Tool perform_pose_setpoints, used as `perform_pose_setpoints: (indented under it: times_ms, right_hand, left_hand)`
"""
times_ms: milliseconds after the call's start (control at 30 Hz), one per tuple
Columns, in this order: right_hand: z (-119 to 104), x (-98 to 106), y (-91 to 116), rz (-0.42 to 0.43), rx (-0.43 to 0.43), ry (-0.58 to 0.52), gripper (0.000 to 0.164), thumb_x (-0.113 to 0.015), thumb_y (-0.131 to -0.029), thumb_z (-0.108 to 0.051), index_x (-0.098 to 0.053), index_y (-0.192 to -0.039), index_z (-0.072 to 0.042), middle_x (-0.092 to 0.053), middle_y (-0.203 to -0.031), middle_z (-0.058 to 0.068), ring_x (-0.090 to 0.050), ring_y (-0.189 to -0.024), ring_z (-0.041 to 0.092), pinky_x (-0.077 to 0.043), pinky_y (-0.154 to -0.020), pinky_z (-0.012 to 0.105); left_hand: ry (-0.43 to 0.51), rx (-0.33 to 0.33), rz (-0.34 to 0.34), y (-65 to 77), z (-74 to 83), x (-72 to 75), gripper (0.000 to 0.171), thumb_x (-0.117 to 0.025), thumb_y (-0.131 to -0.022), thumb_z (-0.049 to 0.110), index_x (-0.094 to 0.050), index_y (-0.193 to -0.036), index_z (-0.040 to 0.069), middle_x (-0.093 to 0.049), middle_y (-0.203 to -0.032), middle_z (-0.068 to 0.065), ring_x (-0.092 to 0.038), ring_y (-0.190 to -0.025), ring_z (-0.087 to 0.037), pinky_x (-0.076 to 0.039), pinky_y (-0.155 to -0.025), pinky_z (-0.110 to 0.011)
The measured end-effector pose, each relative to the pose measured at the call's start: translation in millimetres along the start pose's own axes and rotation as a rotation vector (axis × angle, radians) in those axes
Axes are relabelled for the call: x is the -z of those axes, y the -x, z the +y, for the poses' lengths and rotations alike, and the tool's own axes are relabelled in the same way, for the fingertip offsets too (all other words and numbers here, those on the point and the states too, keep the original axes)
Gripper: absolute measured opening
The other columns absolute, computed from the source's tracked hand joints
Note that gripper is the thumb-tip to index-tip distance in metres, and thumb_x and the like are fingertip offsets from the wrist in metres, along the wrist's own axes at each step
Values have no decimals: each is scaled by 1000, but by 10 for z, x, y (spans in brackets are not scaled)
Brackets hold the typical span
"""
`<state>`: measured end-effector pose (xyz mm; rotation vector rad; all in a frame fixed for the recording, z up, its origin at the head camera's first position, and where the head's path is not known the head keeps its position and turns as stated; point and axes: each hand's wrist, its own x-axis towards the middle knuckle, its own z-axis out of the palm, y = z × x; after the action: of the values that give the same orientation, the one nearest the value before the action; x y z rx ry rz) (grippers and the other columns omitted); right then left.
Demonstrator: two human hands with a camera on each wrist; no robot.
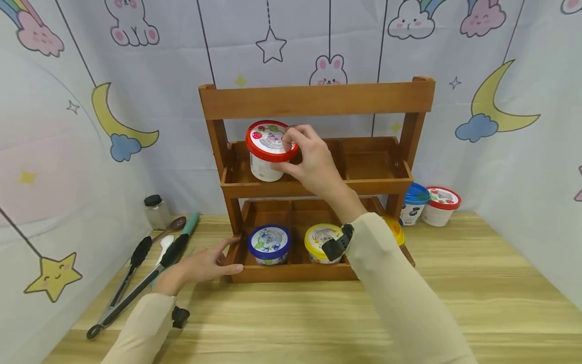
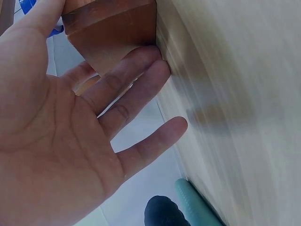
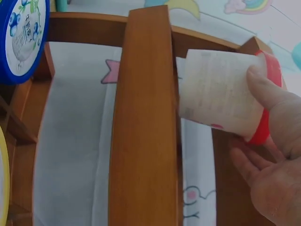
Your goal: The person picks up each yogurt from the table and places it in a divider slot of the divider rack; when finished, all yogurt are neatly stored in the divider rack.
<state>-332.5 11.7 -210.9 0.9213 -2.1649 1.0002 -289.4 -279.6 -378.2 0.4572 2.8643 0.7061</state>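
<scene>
My right hand (image 1: 316, 164) grips a white tub with a red lid (image 1: 263, 169) by its right side, at the left end of the upper tier of a wooden two-tier rack (image 1: 318, 101). The tub tilts slightly, its strawberry-printed lid facing up. In the right wrist view, the thumb presses the white tub's wall (image 3: 221, 89) near the lid. My left hand (image 1: 202, 265) touches the rack's lower left corner, fingers extended and spread in the left wrist view. A blue-lidded tub (image 1: 270, 245) and a yellow-lidded tub (image 1: 320, 240) sit in the lower tier.
Another yellow lid (image 1: 394, 230) shows behind my right sleeve. Right of the rack stand a bright-blue-lidded tub (image 1: 414, 205) and a red-lidded tub (image 1: 440, 205). Tongs (image 1: 132, 298), a white spoon (image 1: 165, 245) and a black-capped jar (image 1: 156, 212) lie or stand at left.
</scene>
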Motion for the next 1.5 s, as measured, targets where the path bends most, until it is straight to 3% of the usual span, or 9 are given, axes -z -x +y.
perform_pose_setpoints:
  times_ms: [500, 900, 1167, 1500]
  right_hand:
    - [32, -296, -43, -11, 38, 40, 34, -86, -80, -12, -54, -91, -10, -50, -136, 13, -51, -126, 31, -46, -103, 41]
    - [118, -366, -11, -61, 56, 78, 34, -86, -80, -10, -55, -94, -11, -50, -139, 11, -51, -129, 30, -46, -103, 38]
    - [140, -391, 12, -82, 40, 94, 27, -80, -86, -8, -56, -99, -10, -50, -139, 11, -51, -127, 29, -49, -99, 38]
    - [113, -344, 8, -116, 20, 139, 24, -75, -90, -7, -59, -107, -10, -51, -132, 10, -55, -117, 26, -51, -94, 38]
  left_hand:
    - [17, 8, 5, 28, 20, 3, 87, -65, -90, 60, -28, -158, 18, -65, -121, -16, -63, -108, -33, -49, -89, -55]
    - [-1, 8, -3, 44, 41, 21, 87, -65, -90, 60, -29, -157, 18, -66, -116, -13, -64, -101, -30, -50, -86, -53]
    - [-2, 11, -7, 26, 24, -3, 88, -64, -90, 61, -28, -158, 19, -66, -115, -13, -64, -101, -30, -50, -86, -53]
    - [14, 25, -2, 24, 23, 7, 86, -65, -90, 60, -28, -158, 21, -65, -118, -13, -63, -104, -30, -50, -88, -54]
